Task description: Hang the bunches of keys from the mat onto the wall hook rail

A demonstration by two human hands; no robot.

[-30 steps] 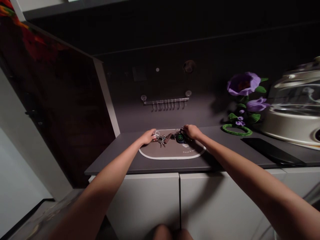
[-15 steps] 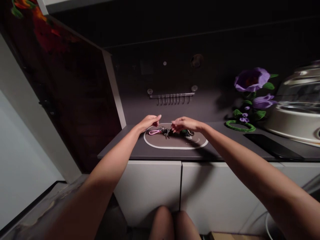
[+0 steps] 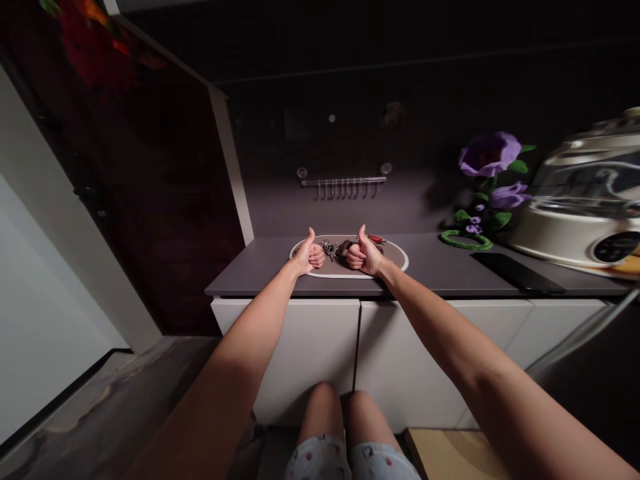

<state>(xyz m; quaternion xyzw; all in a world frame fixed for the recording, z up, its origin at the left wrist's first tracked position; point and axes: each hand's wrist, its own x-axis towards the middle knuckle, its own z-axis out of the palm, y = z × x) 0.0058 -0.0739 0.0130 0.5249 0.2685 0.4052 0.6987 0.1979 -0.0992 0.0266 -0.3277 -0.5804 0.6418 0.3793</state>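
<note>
dim grey wall [image 3: 273, 210], white cabinets [image 3: 320, 333], marbled floor [image 3: 130, 400].

You are in a home, at a kitchen or hallway unit; the view does not settle which. Before you, a flat dark grey bench [image 3: 265, 267] tops plain white cabinet doors [image 3: 305, 353], and a clear rail with small hooks [image 3: 345, 181] is fixed to the far dark wall [image 3: 425, 147]. To your right sit soft purple flowers with green leaves [image 3: 493, 157] and a rounded cream appliance with a clear cover [image 3: 555, 230]; left is a dark reddish-brown door [image 3: 155, 173].
</note>
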